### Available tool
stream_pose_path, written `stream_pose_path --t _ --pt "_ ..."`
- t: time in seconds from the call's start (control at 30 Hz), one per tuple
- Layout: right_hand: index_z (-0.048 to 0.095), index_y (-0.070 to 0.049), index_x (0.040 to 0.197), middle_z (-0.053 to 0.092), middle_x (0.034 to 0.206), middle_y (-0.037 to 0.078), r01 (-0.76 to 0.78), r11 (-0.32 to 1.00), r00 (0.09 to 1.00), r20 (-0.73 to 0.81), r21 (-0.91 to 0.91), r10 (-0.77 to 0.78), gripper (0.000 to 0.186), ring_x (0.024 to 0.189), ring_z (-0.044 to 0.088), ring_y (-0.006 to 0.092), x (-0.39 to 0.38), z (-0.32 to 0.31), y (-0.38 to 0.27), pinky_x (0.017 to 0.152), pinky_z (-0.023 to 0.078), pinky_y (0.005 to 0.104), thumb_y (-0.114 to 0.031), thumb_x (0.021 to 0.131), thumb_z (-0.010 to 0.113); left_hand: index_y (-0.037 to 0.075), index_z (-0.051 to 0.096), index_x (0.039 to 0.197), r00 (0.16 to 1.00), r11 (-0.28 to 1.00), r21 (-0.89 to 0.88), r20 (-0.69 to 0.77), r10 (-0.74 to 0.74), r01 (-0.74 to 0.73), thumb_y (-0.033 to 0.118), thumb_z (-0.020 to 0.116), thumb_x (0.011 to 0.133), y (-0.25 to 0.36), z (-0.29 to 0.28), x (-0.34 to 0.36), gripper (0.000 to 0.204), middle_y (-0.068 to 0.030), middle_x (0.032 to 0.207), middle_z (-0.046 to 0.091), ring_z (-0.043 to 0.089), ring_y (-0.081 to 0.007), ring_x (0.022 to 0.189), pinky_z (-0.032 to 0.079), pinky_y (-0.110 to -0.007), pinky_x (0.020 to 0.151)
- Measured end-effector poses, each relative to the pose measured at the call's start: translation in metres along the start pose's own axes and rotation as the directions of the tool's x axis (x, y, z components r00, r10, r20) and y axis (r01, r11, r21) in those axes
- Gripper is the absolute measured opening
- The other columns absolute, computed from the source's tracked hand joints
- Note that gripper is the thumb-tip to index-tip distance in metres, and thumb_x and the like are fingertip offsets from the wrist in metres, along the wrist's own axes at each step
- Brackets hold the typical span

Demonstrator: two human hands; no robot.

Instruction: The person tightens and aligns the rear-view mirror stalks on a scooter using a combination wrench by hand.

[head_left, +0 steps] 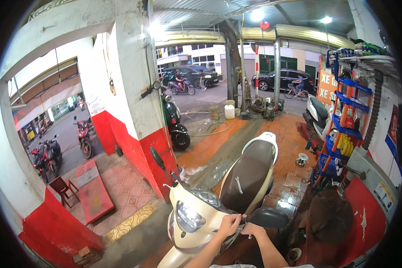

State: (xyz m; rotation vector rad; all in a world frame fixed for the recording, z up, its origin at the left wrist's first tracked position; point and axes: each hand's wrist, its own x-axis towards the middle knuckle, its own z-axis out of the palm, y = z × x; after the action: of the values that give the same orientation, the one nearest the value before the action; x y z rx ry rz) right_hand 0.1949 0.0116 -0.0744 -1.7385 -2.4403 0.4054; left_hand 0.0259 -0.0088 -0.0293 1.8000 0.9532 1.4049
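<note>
We are inspecting a cream scooter (221, 216), which is standing with its headlight (190, 216) facing the worker's side. Both hands are working at one end of the scooter's handlebar, at the foot of the near mirror (268, 218). The left hand (230, 224) is meeting the right hand (253, 229) there, fingers bent and close together. We are seeing each grip touching this spot, but (the parts being small and covered) we cannot tell whether either is clamped on the mirror's stem or on the lever mount.

We are judging the step in hand to be hand work on that mirror's fixing. The other mirror (157, 158) is standing upright across the scooter, with no hand on it. A wrench (239, 185) is lying on the scooter's brown seat (250, 165), behind the handlebar.

In our judgement, the next move is calling for one hand steadying the stem while the other is turning its base; should finger force be proving too little, the wrench is lying near enough for use.
</note>
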Motion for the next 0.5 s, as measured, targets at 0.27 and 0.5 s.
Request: stream_pose_path --t 0.27,0.5 --pt "0.057 -0.001 0.107 0.066 0.090 0.019 -0.039 0.998 0.998 0.048 0.043 0.037 0.058 0.090 0.066 0.0370 -0.012 -0.008 0.000 0.080 0.051 0.0466 -0.027 0.058 0.075 -0.005 0.050 0.070 0.999 0.999 -0.020 0.034 -0.035 0.036 0.019 0.053 0.101 0.001 0.006 -0.003 0.039 -0.0122 0.056 0.040 0.035 -0.0151 0.053 0.032 -0.037 0.049" --pt "0.056 -0.002 0.105 0.065 0.089 0.019 -0.014 1.000 1.000 0.023 0.027 0.014 0.054 0.089 0.065 0.0384 -0.006 0.005 0.006 0.080 0.050 0.0468 -0.025 0.059 0.074 0.001 0.075 0.101 0.998 0.998 0.056 0.058 -0.013 0.010 0.020 0.054 0.100 -0.014 0.003 -0.002 0.028 -0.0183 0.057 0.053 0.049 -0.0173 0.048 0.041 -0.033 0.052"
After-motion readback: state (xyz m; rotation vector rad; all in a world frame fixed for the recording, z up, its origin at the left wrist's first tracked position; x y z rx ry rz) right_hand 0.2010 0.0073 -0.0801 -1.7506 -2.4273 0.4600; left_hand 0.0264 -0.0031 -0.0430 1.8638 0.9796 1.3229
